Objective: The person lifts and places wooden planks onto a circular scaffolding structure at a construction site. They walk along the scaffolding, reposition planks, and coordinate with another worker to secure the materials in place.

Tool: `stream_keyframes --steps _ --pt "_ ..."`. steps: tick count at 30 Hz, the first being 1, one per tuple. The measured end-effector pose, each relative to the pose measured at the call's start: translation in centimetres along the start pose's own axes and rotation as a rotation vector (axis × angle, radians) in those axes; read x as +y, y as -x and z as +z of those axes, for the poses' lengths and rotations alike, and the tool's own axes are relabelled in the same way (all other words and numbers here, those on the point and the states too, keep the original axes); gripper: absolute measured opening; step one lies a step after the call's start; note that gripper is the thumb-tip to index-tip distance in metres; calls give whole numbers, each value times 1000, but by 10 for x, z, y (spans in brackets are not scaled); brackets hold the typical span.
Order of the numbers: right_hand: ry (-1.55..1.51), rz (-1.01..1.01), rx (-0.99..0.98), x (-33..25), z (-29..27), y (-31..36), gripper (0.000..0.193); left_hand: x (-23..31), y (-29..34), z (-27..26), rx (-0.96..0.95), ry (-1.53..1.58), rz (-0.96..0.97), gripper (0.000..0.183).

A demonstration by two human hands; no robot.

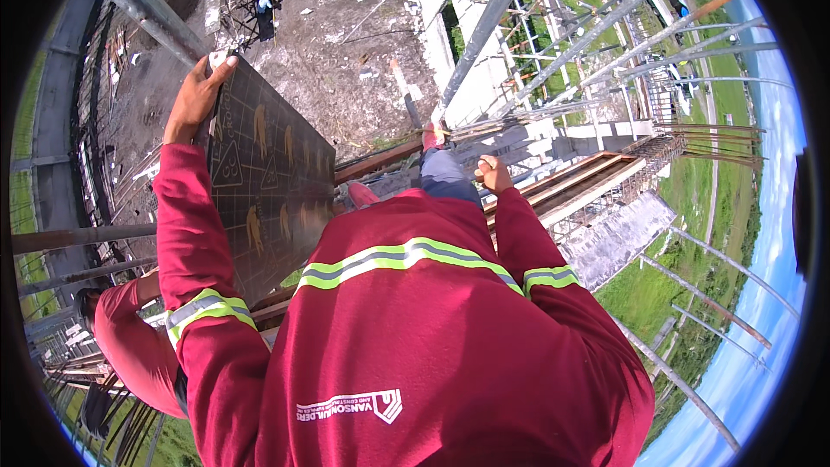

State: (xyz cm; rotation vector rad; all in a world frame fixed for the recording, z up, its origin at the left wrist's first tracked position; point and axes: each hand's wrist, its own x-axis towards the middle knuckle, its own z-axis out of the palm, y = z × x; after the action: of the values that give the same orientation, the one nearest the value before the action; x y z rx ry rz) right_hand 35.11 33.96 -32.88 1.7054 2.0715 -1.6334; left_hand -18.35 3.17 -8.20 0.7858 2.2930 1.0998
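Observation:
My left hand [199,99] is closed over the upper edge of a dark plywood formwork panel [281,177] with yellowish printed figures. The panel stands on edge, tilted, at my left side. My right hand [494,175] is curled into a fist in front of my right side, with nothing showing in it. It is near a long timber formwork channel [566,186] but apart from it. Below, my foot in a reddish shoe [432,136] rests among narrow beams, and part of a second reddish shoe [363,195] shows beside the panel.
At the lower left, close by, a person in a red shirt [138,337] bends down. Steel scaffold pipes [493,22] slant across the upper right, and another pipe [147,13] the upper left. Rebar ends [718,140] stick out at right. Far below lies dirt ground [346,60] with a person [264,9].

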Motion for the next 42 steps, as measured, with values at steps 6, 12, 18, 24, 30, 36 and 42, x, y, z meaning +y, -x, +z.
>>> stream_keyframes --steps 6,12,18,24,30,36,42 --pt "269 61 137 74 -27 8 36 -16 -6 -1 12 49 2 61" --pt "89 28 249 60 -48 60 37 -20 -19 -1 24 2 47 67" --pt "206 -189 32 3 -23 57 27 7 10 8 -16 35 15 65" --pt "110 -612 -244 -165 75 -5 45 56 74 67 -20 -40 -27 91" --pt "-213 -894 -615 -293 133 27 60 110 120 107 -43 -188 -84 62" --pt "-138 -809 -688 -245 97 32 69 130 148 122 -77 -318 -94 53" --pt "-120 -676 -730 -177 80 30 81 159 198 103 -194 -311 -117 66"
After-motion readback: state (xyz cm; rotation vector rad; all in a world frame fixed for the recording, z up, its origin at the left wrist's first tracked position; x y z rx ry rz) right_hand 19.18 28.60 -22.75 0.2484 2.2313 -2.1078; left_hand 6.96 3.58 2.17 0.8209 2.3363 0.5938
